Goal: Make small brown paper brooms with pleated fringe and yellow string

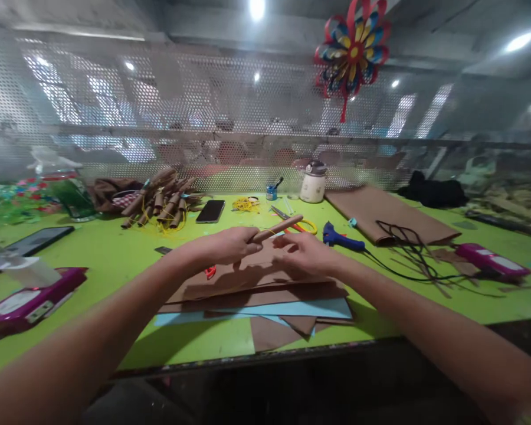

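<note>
Going by the pile of brown paper tubes [159,203] past the left fingers, I'd say a good few are rolled up, some with yellow string caught around them. One more slim brown tube [285,225], smooth, stiff-looking and seemingly fully rolled, sits tilted in the left hand [236,245], fingers closed round its lower end. The right hand [307,251] is just beside it, fingers half open and curved, nothing obviously gripped, can't tell if they touch the tube. Loads of flat stock is unrolled though: matt brown sheets [230,285] right under the fingers, crisp pale blue ones [327,308] peeking out nearer the desk [190,348] edge, plus a big folded brown sheet [393,215] beyond the right fingers, past the chunky blue glue gun [343,239]
</note>
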